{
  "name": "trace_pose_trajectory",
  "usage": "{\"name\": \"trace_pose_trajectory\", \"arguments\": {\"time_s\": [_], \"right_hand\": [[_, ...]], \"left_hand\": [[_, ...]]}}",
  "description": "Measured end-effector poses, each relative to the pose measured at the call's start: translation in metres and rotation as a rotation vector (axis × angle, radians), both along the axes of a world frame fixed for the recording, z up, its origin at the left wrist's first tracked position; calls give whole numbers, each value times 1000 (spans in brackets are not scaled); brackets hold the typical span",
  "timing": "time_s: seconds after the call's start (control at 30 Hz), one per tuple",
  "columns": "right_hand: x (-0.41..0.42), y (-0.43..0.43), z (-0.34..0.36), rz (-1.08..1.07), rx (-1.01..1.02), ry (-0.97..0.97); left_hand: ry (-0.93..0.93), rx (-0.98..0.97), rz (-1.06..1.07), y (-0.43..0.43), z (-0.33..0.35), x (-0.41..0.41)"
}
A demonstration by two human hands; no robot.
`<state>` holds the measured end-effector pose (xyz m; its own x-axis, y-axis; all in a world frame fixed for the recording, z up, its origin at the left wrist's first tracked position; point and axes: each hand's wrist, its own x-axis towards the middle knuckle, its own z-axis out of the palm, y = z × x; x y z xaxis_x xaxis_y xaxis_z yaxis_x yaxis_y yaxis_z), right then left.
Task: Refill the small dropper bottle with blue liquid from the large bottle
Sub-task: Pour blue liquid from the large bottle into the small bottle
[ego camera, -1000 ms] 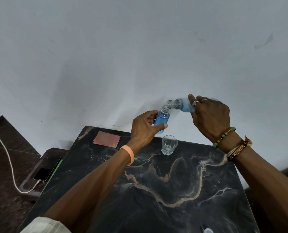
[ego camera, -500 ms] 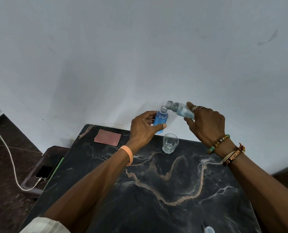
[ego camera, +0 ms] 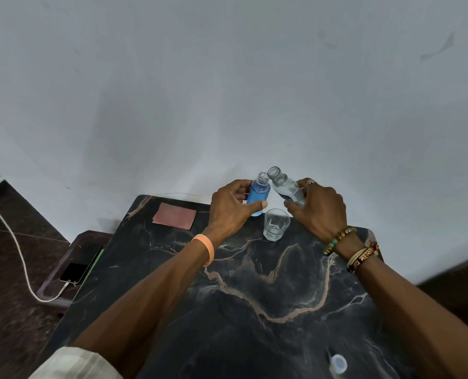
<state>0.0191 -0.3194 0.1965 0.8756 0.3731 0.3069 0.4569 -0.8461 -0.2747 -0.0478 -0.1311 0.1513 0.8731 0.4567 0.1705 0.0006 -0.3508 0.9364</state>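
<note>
Bottles neck to neck above the table: left hand wraps the upright, blue-filled small dropper bottle; right hand grips the tilted large bottle, seemingly near empty. Keep the small one level, right the large slowly.

Only blurred, unreadable lettering on the right wrist's woven band

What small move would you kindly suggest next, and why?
Probably the right hand should set the large bottle on the table: the small dropper bottle in the left hand looks nearly full of blue, and nothing is pouring.
</note>
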Motion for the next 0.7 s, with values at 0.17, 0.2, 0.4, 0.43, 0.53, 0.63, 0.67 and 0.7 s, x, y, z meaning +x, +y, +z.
{"name": "trace_pose_trajectory", "arguments": {"time_s": [0.17, 0.2, 0.4, 0.43, 0.53, 0.63, 0.67, 0.7], "right_hand": [[-10, 9, -36, 9, 113, 147], [-12, 10, -45, 10, 128, 171], [-28, 14, -88, 5, 131, 281], [-32, 15, -95, -2, 131, 299], [-41, 18, -115, -14, 166, 324], [-47, 21, -135, -19, 218, 372], [-48, 22, -140, -22, 230, 387], [-49, 22, -146, -26, 242, 404]], "left_hand": [[58, -33, 0, -3, -20, -14], [72, -31, 2, -3, -26, -18], [181, 51, -11, 0, -66, -41], [193, 53, -17, -1, -73, -45], [235, 42, -34, -3, -93, -55], [267, 17, -59, -4, -108, -64], [272, 9, -63, -3, -113, -66], [280, 7, -61, -3, -116, -68]]}}
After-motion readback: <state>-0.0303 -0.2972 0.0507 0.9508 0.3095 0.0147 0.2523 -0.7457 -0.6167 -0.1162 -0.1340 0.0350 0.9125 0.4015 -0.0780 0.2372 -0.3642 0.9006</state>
